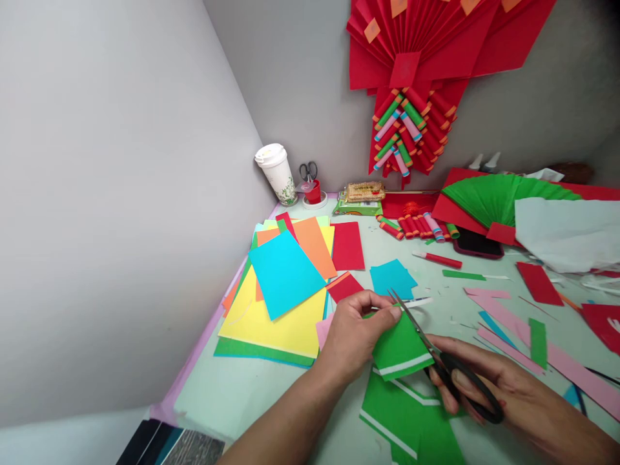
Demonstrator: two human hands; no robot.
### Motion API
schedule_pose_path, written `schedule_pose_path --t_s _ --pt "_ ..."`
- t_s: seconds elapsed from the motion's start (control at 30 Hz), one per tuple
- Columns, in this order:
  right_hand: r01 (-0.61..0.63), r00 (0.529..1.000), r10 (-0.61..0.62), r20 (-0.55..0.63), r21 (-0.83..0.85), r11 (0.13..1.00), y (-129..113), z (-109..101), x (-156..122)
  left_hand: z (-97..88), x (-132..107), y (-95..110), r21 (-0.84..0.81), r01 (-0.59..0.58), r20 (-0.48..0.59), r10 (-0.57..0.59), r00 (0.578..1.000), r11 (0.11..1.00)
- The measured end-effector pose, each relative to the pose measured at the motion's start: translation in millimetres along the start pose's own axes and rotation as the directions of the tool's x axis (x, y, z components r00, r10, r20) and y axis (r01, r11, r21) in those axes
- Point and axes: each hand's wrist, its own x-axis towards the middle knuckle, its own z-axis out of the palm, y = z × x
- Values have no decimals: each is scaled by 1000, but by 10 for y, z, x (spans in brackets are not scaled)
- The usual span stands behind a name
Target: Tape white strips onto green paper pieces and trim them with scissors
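Observation:
My left hand (pixel 356 329) pinches the top left corner of a green paper piece (pixel 401 342), which has a white strip along its lower edge. In my right hand (pixel 504 381) are black-handled scissors (pixel 467 386), fingers wrapped in the loops. Their blades point up and left, lying along the right edge of the green piece, with the tips close to my left thumb. A thin white strip (pixel 419 301) sticks out beside the blade tips. Below, more green paper pieces (pixel 411 420) with white strips lie overlapping on the table.
Left of my hands is a stack of coloured sheets topped by a blue sheet (pixel 287 274). Paper scraps, including a pink strip (pixel 513 316), lie to the right. A lidded cup (pixel 277 174) stands at the back, and a red fan decoration (pixel 411 68) hangs on the wall.

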Motion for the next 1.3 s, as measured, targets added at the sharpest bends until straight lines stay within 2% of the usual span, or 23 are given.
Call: schedule_pose_path --t_s 0.2,0.37,0.73,1.1,1.2,1.3 --pt "-2 1000 2 -27 11 1000 -96 -4 -23 20 -19 44 16 -41 9 41 999 999" --pt "-2 1000 3 -28 29 1000 -130 15 -25 22 -13 46 14 -18 14 18 1000 1000" --pt "-46 999 43 19 213 976 17 23 0 21 -21 55 -24 -17 27 18 999 1000" --pt "-28 999 10 51 363 931 -13 50 -15 36 -22 67 -93 4 55 1 999 996" --pt "-43 998 19 58 434 900 -33 49 -41 36 -32 94 -102 -16 67 23 997 995" --pt "-89 996 83 35 510 855 20 -8 -76 25 -41 135 -116 -43 67 51 996 992"
